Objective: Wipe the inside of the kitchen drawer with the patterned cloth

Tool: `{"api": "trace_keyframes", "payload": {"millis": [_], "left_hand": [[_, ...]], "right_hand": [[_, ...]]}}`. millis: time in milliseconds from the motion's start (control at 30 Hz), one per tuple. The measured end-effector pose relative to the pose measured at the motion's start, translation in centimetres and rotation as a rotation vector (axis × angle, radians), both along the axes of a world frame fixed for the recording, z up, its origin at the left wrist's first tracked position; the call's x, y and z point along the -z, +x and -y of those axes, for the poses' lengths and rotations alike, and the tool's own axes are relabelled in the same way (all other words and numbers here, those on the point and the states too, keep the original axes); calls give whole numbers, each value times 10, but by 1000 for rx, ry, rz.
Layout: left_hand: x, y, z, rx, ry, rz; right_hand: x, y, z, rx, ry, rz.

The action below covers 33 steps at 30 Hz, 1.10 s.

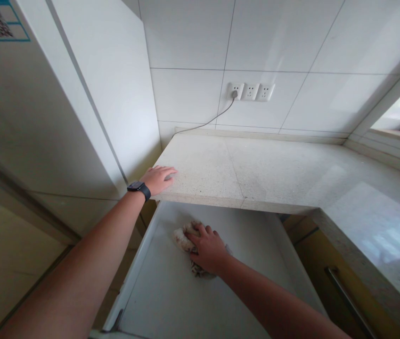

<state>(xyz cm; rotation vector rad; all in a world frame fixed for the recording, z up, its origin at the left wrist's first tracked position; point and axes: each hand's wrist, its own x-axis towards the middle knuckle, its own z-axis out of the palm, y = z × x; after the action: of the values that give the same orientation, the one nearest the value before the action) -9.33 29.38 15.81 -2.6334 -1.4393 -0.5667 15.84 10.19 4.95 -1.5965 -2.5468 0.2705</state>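
Note:
My left hand [159, 178] lies flat on the front left corner of the pale stone countertop [256, 169], fingers stretched out, a dark watch on the wrist. My right hand [208, 248] presses down on a crumpled beige cloth [183, 238] inside the open white drawer [171, 292] below the counter. The fingers curl over the cloth, which sticks out to the left and under the palm.
A tall white appliance or cabinet [61, 103] stands close on the left. A triple wall socket [251, 91] with a grey cable plugged in sits on the tiled wall. A yellow cabinet front with a metal handle [348, 296] is at lower right; a window sill at far right.

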Motion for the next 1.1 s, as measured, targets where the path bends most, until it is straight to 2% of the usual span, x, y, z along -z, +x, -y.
{"api": "trace_keyframes", "payload": {"millis": [667,733,867,933,1000,1100], "left_hand": [[-2,-1,0,15,-13,10],[-3,-1,1,11,-16,10],[-2,-1,0,10,-12,4],[-1,-1,-1,12,-8,3],[0,-1,-1,14,-2,4],[0,-1,-2,9,5,7]], "right_hand": [[-4,-1,3,2,-8,19],[-6,-6,14,-88,-24,14],[-9,-20,44,-494,-68,9],[-10,-22,47,-582,-74,12],[-11,-18,35,-503,-87,9],[-11,0,5,-221,-87,-7]]}}
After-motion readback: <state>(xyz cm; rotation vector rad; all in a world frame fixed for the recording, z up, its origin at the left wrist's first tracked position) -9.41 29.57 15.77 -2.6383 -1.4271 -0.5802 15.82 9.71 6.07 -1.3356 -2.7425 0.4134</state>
